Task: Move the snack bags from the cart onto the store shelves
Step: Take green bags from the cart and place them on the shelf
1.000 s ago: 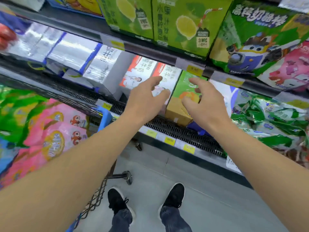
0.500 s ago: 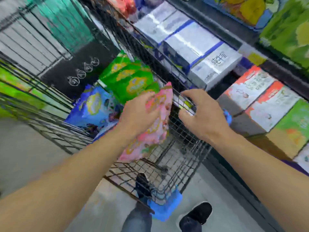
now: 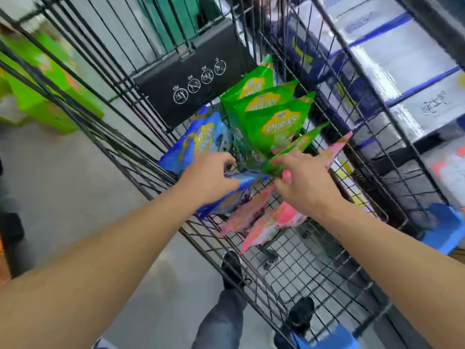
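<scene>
The snack bags are all in the cart [image 3: 289, 268]: green bags [image 3: 274, 114] stand upright at the far end, blue bags [image 3: 198, 144] lean to their left, and pink bags [image 3: 264, 220] lie on the wire floor. The right hand [image 3: 305, 183] pinches a low green bag's edge with a pink one under it. The left hand [image 3: 210, 176], fingers curled, rests on a blue bag, its grip unclear. Pulling by a thin edge may let the slick bags slide apart, drop, or snag on the wire.

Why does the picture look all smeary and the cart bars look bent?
Head view: the wide-angle lens bows the cart bars; motion smears the green boxes at left and the arms' edges; glare whitens the silver boxes at right; the green snack bags stay fairly sharp.
</scene>
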The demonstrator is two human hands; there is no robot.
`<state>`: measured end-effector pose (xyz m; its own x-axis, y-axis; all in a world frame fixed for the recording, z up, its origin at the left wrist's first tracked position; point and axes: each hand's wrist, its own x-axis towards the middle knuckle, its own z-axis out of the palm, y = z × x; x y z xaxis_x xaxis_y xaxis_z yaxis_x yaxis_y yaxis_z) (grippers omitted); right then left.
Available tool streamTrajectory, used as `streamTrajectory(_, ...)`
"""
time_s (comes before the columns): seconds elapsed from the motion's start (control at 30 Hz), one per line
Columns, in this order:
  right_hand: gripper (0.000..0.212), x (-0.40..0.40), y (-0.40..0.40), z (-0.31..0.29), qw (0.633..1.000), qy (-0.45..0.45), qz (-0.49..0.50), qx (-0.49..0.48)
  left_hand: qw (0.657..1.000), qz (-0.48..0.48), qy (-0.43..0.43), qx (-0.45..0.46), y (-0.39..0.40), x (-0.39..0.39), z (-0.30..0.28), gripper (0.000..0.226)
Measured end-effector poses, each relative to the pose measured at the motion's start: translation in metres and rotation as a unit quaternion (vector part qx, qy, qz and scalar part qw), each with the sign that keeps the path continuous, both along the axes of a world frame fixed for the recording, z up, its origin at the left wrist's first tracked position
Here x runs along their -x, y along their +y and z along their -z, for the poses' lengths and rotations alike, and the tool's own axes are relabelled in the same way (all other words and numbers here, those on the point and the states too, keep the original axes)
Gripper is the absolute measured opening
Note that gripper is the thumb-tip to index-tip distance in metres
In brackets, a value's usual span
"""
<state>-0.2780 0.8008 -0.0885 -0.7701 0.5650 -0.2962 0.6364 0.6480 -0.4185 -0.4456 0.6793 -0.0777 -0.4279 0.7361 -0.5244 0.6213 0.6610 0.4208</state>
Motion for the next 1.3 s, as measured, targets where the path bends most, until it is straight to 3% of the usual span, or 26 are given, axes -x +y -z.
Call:
streamTrajectory(0.27, 0.04, 0.009, 0.014, 0.014, 0.994, -0.102, -0.02, -0.043, 1.0, 0.025, 0.003, -0.003, 0.037, 0.006, 0.032, 0.064)
streamTrajectory(0.43, 0.023, 0.014, 0.025, 0.02, 0.995, -0.094, 0.007, -0.044, 0.992, 0.117, 0.042, -0.003, 0.062, 0.013, 0.053, 0.079)
streamTrajectory(0.53, 0.026, 0.02, 0.029, 0.026, 0.997, -0.053, 0.034, -0.038, 0.981, 0.167, 0.102, 0.017, 0.07, 0.018, 0.062, 0.057)
streamTrajectory(0.67, 0.026, 0.031, 0.026, 0.031, 0.997, 0.008, 0.059, -0.056, 0.981, 0.114, 0.151, 0.037, 0.063, 0.035, 0.072, 0.03)
streamTrajectory(0.8, 0.037, 0.047, 0.016, 0.034, 0.998, 0.063, 0.022, -0.023, 0.993, 0.014, 0.093, -0.075, 0.064, 0.043, 0.066, 0.01)
streamTrajectory(0.87, 0.033, 0.054, 0.014, 0.035, 0.992, 0.086, 0.079, 0.058, 0.984, -0.032, 0.052, -0.168, 0.069, 0.037, 0.049, 0.006)
streamTrajectory(0.9, 0.027, 0.058, 0.014, 0.031, 0.973, 0.11, 0.152, 0.133, 0.976, -0.054, 0.021, -0.211, 0.072, 0.033, 0.04, 0.005)
streamTrajectory(1.0, 0.013, 0.068, 0.02, 0.03, 0.859, 0.221, 0.322, 0.331, 0.944, -0.114, -0.055, -0.304, 0.077, 0.032, 0.018, 0.006)
streamTrajectory(1.13, 0.018, 0.081, 0.019, 0.032, 0.831, 0.259, 0.349, 0.348, 0.912, -0.174, -0.106, -0.357, 0.079, 0.035, 0.004, 0.023)
streamTrajectory(1.23, 0.021, 0.087, 0.019, 0.025, 0.755, 0.319, 0.422, 0.387, 0.905, -0.23, -0.097, -0.345, 0.075, 0.037, 0.007, 0.063)
streamTrajectory(1.3, 0.015, 0.084, 0.026, 0.022, 0.704, 0.34, 0.464, 0.416, 0.908, -0.266, -0.075, -0.316, 0.071, 0.041, 0.011, 0.078)
